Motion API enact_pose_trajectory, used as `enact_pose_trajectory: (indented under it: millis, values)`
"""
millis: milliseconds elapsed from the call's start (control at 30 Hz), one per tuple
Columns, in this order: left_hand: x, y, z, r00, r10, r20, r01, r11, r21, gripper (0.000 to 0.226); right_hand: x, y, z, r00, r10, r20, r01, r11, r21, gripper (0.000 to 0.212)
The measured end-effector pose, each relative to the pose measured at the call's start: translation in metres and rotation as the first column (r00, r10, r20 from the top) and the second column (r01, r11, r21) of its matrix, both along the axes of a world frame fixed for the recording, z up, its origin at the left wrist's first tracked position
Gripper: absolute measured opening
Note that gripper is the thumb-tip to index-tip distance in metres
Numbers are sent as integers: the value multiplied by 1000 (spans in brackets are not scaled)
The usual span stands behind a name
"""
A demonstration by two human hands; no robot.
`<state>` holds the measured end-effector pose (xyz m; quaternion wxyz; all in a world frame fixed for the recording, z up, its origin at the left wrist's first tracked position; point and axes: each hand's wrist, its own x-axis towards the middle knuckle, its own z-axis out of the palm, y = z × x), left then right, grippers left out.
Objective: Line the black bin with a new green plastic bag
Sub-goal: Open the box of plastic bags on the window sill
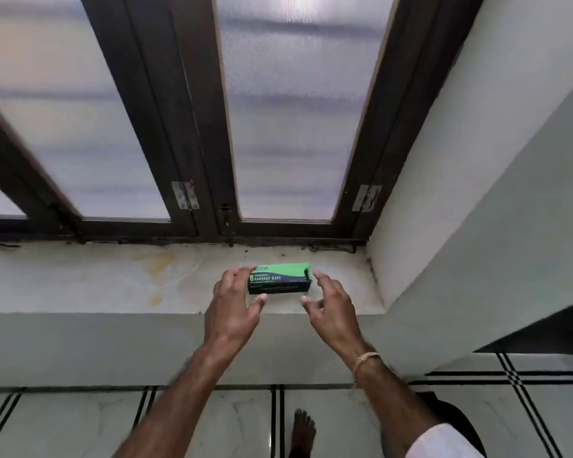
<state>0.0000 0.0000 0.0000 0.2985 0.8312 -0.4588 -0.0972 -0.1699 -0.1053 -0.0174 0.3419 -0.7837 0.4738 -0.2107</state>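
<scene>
A green and black box of garbage bags lies on the pale marble window sill. My left hand is at the box's left end, fingers spread, fingertips at or just touching its edge. My right hand hovers at the box's right end with fingers apart, a small gap from it. Neither hand has closed on the box. A black rounded object, possibly the bin, shows partly behind my right forearm at the bottom right.
Frosted glass window panes in dark wooden frames rise behind the sill. A white wall closes the sill on the right. Below lie white floor tiles with black lines, and a bare foot.
</scene>
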Motion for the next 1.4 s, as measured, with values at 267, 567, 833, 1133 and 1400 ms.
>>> enact_pose_trajectory:
  millis: [267,567,833,1133,1400]
  values:
    - [19,-54,-39,999,12,-41,-6,990,140,63,25,-66,-25,993,114,25,-116,988,105,57]
    - [40,-64,-23,850,-33,-525,-7,997,-75,49,16,-82,2,937,-73,343,-75,914,400,26]
    - [61,-51,-22,668,-71,-741,-47,989,-137,49,10,-86,5,966,-82,246,15,964,264,27]
    - [83,-42,-18,693,-127,-710,-7,983,-183,48,30,-61,19,951,143,273,-169,983,74,42]
    - [92,-39,-15,691,-152,-707,34,983,-179,46,38,-49,23,914,51,403,-117,983,141,20]
